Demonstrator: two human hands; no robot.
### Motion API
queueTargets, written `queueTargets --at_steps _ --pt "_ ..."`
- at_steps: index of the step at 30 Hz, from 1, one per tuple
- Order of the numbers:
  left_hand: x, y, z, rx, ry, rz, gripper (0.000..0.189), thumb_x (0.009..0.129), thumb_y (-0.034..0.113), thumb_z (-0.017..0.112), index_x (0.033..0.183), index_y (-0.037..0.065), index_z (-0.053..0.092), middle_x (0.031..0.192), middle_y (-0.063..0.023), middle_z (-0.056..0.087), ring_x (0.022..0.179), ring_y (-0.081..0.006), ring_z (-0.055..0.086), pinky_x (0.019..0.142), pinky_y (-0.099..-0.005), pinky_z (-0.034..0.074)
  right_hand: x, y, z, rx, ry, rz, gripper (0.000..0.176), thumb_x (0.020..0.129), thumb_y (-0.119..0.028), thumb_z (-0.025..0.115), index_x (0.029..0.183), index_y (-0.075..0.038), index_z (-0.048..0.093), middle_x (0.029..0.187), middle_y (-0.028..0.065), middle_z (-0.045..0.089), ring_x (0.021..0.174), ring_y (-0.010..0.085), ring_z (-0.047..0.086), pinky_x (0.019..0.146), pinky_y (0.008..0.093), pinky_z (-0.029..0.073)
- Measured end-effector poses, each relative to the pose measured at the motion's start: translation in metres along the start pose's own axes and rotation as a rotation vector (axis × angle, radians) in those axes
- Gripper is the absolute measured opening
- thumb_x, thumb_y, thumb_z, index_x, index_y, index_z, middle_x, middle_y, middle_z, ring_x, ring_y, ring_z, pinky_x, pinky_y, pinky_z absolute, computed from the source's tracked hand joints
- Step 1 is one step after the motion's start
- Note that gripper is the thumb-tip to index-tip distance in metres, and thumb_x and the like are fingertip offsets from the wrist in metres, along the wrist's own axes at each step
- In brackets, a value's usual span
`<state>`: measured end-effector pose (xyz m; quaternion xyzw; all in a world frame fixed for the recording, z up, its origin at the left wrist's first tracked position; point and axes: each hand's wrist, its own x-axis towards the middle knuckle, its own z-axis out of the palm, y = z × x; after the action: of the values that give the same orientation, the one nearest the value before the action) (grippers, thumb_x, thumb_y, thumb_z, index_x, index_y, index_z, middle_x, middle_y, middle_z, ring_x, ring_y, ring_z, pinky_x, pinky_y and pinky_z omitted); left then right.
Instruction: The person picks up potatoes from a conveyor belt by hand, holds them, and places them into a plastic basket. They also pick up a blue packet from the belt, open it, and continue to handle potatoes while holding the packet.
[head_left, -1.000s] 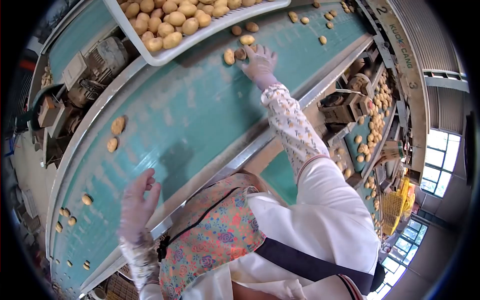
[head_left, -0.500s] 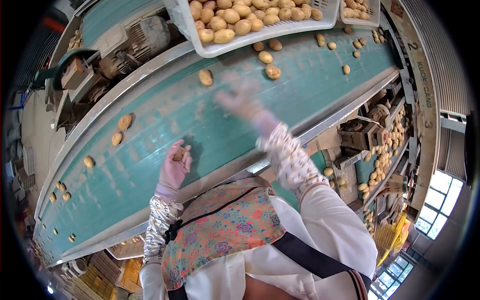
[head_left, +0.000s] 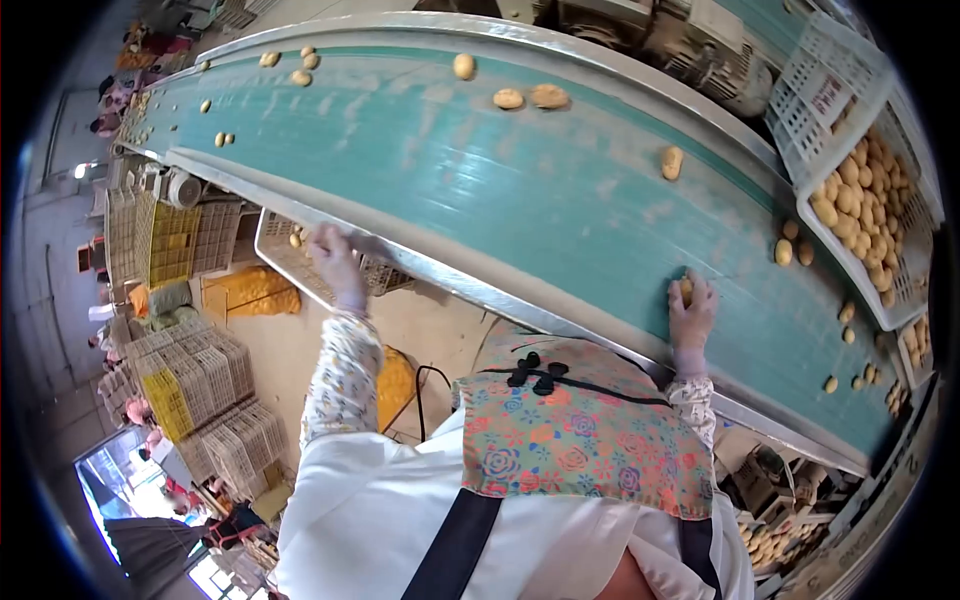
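Over the near metal edge of the green conveyor belt, my left hand hangs beside a white crate that has a few potatoes in it. Its fingers are smeared by motion, and whether they hold anything is unclear. My right hand is low over the belt on the right, its fingers closed round a potato. Beyond the hands, loose potatoes lie on the belt, among them a single one and a pair near the far rail, one of them rounder.
At the right, a tilted white crate full of potatoes stands at the belt's far side. A motor sits behind the far rail. Stacked crates and orange sacks are on the floor at left. People are in the distance.
The view has swung left. My left hand has moved from over the belt to its near edge by the crate. My right hand, blurred and reaching before, now grips a potato.
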<state>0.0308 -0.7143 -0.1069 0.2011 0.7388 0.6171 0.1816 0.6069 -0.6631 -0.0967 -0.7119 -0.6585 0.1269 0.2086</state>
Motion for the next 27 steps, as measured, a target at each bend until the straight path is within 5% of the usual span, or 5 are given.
queueTargets --at_steps 5,16,18,25,27 --pt "0.102 -0.009 -0.071 0.508 0.185 -0.310 0.065 0.090 0.028 0.062 0.139 -0.010 0.042 0.138 -0.0258 0.053 0.122 -0.0371 0.055 0.103 -0.0422 0.043 -0.004 -0.016 -0.001 0.117 -0.154 -0.099 0.041 0.085 -0.020 0.073 0.124 -0.014 0.063 0.109 0.0144 0.063 0.103 0.0356 0.057 0.091 0.0451 0.047" --pt "-0.065 0.017 0.106 0.748 -0.785 0.874 0.055 0.092 0.022 0.064 0.140 0.002 0.047 0.143 -0.0219 0.048 0.132 -0.0374 0.045 0.110 -0.0496 0.032 -0.104 0.033 -0.172 -0.270 -0.072 0.586 0.039 0.082 -0.019 0.069 0.120 -0.010 0.064 0.114 0.0173 0.065 0.111 0.0358 0.059 0.095 0.0412 0.048" --pt "-0.116 0.030 0.131 0.611 -0.800 0.952 0.053 0.091 0.019 0.065 0.139 0.003 0.049 0.137 -0.0206 0.052 0.123 -0.0361 0.050 0.106 -0.0475 0.036 -0.146 0.090 -0.215 -0.257 -0.462 0.967 0.043 0.082 -0.023 0.068 0.123 -0.009 0.063 0.116 0.0182 0.065 0.111 0.0359 0.060 0.095 0.0407 0.049" --pt "-0.180 0.029 0.164 0.451 -1.091 0.579 0.018 0.098 0.020 0.059 0.098 0.002 0.061 0.087 -0.0144 0.059 0.075 -0.0235 0.056 0.066 -0.0396 0.044 -0.129 0.132 -0.153 -0.431 0.397 0.656 0.049 0.084 -0.040 0.063 0.121 -0.007 0.065 0.110 0.0159 0.068 0.100 0.0365 0.062 0.090 0.0464 0.048" --pt "-0.183 0.027 0.164 0.479 -1.133 0.588 0.027 0.100 0.022 0.056 0.082 0.002 0.059 0.073 -0.0128 0.055 0.067 -0.0221 0.054 0.060 -0.0401 0.041 -0.089 0.100 -0.160 -0.519 -0.175 0.600 0.045 0.085 -0.045 0.058 0.115 -0.012 0.068 0.111 0.0146 0.068 0.096 0.0370 0.062 0.094 0.0474 0.046"
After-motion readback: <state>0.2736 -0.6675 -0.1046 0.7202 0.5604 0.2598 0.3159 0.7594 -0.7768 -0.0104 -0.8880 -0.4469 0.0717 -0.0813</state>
